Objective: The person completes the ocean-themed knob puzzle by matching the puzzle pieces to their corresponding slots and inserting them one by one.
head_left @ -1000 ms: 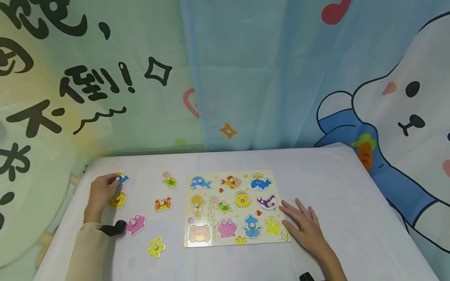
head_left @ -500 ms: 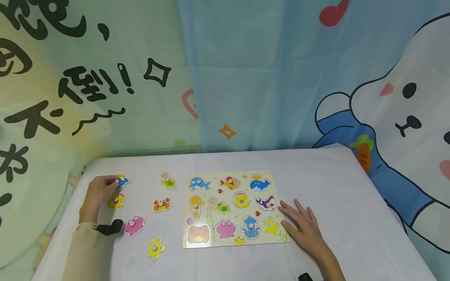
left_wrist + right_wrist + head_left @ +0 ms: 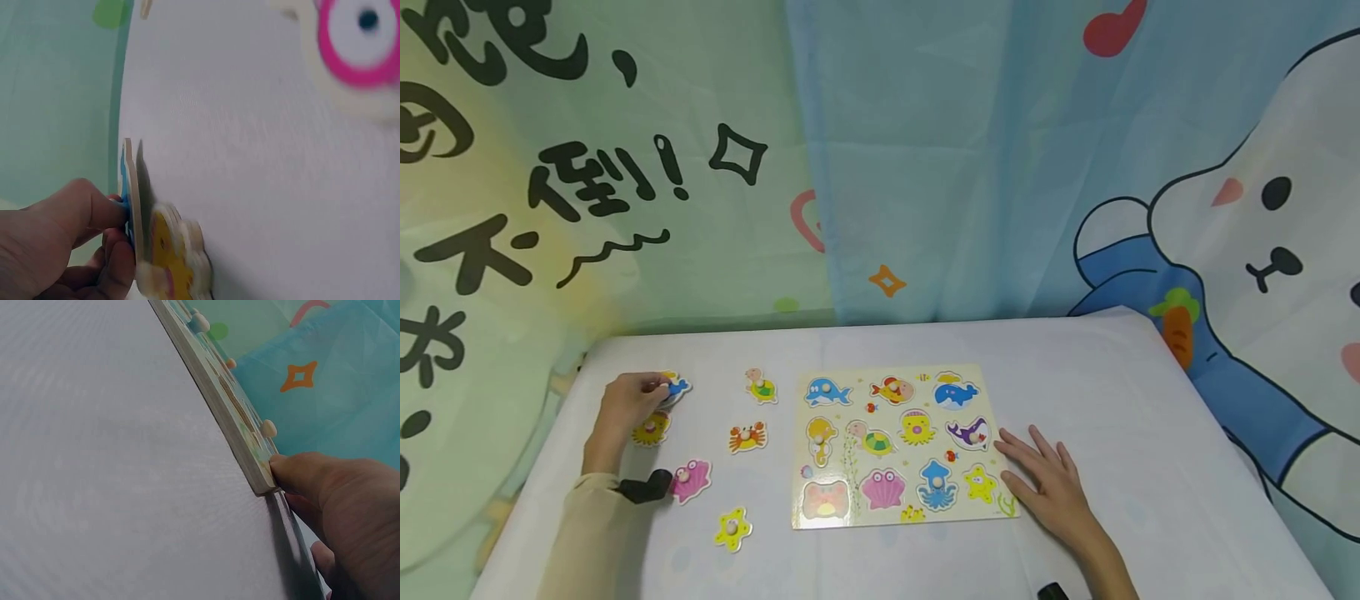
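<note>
My left hand (image 3: 628, 406) pinches a blue and yellow knobbed puzzle piece (image 3: 678, 389) near the table's far left corner. In the left wrist view the same wooden piece (image 3: 132, 206) stands edge-on, its shadow on the cloth. Just below it lies a yellow sea-creature piece (image 3: 178, 256), partly overlapped by it. My right hand (image 3: 1051, 487) rests at the right edge of the puzzle board (image 3: 880, 462), fingers extended. In the right wrist view its thumb touches the corner of the board (image 3: 240, 450). The board carries pictures of sea animals, several with knobs.
Loose pieces lie left of the board: a turtle (image 3: 762, 387), a crab (image 3: 748, 437), a pink piece (image 3: 692, 481) and a yellow starfish (image 3: 733, 529). A white cloth covers the table (image 3: 1120, 383). A printed curtain (image 3: 917, 167) hangs behind it.
My left hand has moved slightly to the right, bringing the blue and yellow piece along. My right hand stays at the board's edge.
</note>
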### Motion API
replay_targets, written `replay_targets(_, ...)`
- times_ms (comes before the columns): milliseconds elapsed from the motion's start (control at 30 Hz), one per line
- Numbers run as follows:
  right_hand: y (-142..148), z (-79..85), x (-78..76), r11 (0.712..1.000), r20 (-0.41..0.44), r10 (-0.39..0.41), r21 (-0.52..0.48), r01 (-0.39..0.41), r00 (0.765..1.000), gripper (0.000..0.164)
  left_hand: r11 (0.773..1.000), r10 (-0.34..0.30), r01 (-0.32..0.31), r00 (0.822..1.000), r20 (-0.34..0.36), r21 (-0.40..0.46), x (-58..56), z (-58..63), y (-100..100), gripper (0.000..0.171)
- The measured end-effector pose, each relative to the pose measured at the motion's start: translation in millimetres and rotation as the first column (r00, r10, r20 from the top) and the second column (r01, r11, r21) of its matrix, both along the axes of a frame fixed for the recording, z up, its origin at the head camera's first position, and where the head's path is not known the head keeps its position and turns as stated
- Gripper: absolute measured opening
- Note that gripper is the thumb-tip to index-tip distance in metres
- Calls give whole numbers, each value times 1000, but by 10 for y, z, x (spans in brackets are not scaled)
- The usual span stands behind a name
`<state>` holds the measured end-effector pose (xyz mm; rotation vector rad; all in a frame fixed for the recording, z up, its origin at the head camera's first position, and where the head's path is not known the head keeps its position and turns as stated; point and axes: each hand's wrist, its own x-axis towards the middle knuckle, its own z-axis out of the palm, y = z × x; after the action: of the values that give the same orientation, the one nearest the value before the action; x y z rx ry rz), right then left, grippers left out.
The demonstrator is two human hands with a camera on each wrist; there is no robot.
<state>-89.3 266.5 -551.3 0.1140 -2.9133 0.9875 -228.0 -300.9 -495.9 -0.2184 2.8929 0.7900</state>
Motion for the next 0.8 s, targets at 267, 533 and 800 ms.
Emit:
replay_targets(267, -12, 27, 3, 1000, -16, 3, 10, -3, 1000, 41, 994, -109, 110, 992, -55, 16, -44, 39, 250, 29)
replay_targets(533, -10, 31, 9, 1000, -19, 7, 3, -7, 1000, 41, 988, -149, 151, 988, -51, 31, -81, 87, 636, 22)
replay_targets(800, -3, 24, 9, 1000, -19, 10, -3, -10, 1000, 41, 964, -259, 262, 964, -65, 49, -106, 196, 1005, 18)
